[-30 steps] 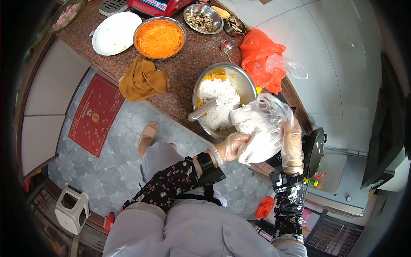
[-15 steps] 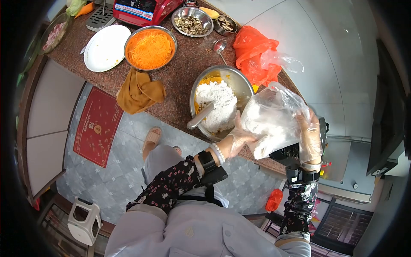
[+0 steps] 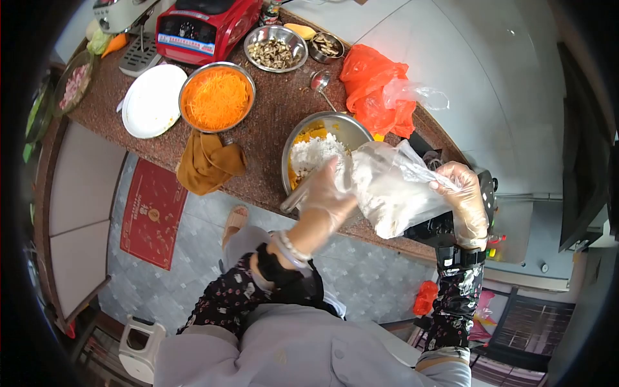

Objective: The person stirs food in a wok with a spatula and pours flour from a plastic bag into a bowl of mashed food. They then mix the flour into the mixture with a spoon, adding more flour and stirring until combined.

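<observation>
My right hand, in a clear plastic glove, grips the gathered top of a clear plastic bag of white flour. The bag hangs tilted at the right rim of a steel mixing bowl. Inside the bowl a heap of flour lies on orange-yellow mash. My left hand, also gloved, is over the bowl's front edge beside the bag, slightly blurred, with thumb and fingers apart. A thick utensil handle sticks out at the bowl's front left, partly covered by this hand.
Around the bowl are shredded carrot in a steel bowl, a white plate, a brown cloth, a ladle, chopped mushrooms in a steel bowl and a red plastic bag. A red machine stands behind.
My left hand has come off the bag and moved left and up over the bowl's front edge. My right hand still holds the bag, its top now pulled out to the right.
</observation>
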